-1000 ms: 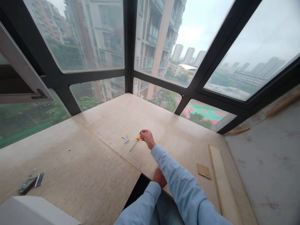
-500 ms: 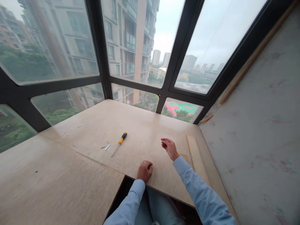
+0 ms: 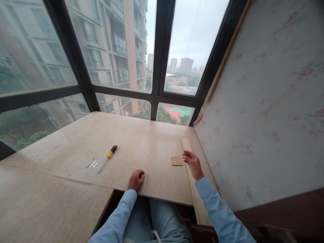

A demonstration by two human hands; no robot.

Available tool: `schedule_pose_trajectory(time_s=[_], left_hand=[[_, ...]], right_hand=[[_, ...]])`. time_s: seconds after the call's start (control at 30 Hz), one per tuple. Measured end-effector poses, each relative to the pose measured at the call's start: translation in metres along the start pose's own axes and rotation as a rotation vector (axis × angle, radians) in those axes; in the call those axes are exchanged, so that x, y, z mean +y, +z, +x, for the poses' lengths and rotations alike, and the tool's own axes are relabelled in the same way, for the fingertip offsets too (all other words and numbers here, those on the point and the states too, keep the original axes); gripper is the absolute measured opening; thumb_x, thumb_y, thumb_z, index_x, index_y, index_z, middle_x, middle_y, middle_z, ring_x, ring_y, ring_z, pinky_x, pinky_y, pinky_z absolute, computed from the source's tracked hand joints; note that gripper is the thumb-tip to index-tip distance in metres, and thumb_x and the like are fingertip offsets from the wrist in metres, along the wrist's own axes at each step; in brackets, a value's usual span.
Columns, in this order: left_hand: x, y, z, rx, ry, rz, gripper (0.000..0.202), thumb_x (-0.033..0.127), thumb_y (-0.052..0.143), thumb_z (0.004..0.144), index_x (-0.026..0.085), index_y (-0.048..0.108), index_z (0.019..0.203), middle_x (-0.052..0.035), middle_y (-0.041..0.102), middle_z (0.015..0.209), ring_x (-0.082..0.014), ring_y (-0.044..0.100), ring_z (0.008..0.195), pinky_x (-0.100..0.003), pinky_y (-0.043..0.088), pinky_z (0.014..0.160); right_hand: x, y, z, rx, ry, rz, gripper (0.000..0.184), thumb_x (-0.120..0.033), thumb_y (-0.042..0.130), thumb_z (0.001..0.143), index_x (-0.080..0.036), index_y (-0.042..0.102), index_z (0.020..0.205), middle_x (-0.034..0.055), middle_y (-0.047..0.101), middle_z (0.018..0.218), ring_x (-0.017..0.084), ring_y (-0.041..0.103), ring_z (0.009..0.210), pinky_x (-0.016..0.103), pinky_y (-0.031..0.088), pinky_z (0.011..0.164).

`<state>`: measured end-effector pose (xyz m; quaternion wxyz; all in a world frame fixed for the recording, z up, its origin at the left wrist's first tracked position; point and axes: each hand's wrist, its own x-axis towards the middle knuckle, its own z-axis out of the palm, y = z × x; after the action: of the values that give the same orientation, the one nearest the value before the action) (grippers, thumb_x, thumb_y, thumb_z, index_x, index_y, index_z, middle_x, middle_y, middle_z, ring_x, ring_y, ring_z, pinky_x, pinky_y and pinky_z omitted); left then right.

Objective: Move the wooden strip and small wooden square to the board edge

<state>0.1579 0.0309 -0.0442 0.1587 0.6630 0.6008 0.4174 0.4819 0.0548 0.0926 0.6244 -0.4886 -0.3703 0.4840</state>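
My right hand (image 3: 193, 164) is raised over a long pale wooden board (image 3: 192, 182) at the right. Its thumb and fingertips pinch a tiny dark, screw-like piece (image 3: 185, 154), too small to make out for sure. Just left of these fingers lies a small square of thin brown wood (image 3: 176, 161) on the tabletop. My left hand (image 3: 136, 180) rests curled at the table's front edge, a ring on one finger and nothing visible in its grasp. Farther left lies a screwdriver (image 3: 108, 157) with a yellow and black handle, beside a small white metal hinge (image 3: 93, 164).
The pale wooden tabletop (image 3: 141, 141) reaches back to dark window frames (image 3: 121, 92). A flower-patterned wall (image 3: 253, 101) bounds it on the right. At the front, the tabletop has a cut-out corner where my legs (image 3: 152, 219) are.
My view has turned to the right. My right hand has moved right over the long board, uncovering the small wooden square. My left hand stays curled at the edge.
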Motion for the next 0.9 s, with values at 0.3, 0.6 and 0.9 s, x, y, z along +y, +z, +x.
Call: schedule_pose_trajectory(time_s=[0.3, 0.6, 0.9], left_hand=[[0.013, 0.001, 0.000, 0.010, -0.018, 0.107, 0.015, 0.025, 0.046, 0.075, 0.020, 0.061, 0.075, -0.0060, 0.067, 0.080, -0.0211, 0.063, 0.076, -0.033, 0.051, 0.073], [0.018, 0.003, 0.000, -0.006, -0.034, 0.205, 0.014, 0.023, 0.045, 0.076, 0.020, 0.058, 0.075, -0.0062, 0.066, 0.079, -0.0206, 0.061, 0.075, -0.032, 0.049, 0.072], [0.015, 0.004, 0.001, 0.006, -0.009, 0.202, 0.014, 0.024, 0.045, 0.076, 0.020, 0.058, 0.074, -0.0062, 0.065, 0.076, -0.0199, 0.060, 0.071, -0.031, 0.049, 0.068]], right_hand=[[0.010, -0.094, -0.001, 0.089, 0.046, 0.027, 0.040, -0.031, 0.083, 0.056, -0.018, 0.070, 0.092, 0.0027, 0.067, 0.088, 0.012, 0.060, 0.072, 0.022, 0.044, 0.061], [0.040, -0.120, 0.000, 0.060, 0.143, 0.040, 0.044, -0.039, 0.085, 0.059, -0.018, 0.071, 0.095, 0.0037, 0.069, 0.087, 0.013, 0.061, 0.070, 0.023, 0.046, 0.061], [0.062, -0.107, -0.001, 0.028, 0.148, 0.050, 0.045, -0.045, 0.082, 0.062, -0.017, 0.069, 0.095, 0.0042, 0.069, 0.083, 0.013, 0.060, 0.068, 0.024, 0.046, 0.060]])
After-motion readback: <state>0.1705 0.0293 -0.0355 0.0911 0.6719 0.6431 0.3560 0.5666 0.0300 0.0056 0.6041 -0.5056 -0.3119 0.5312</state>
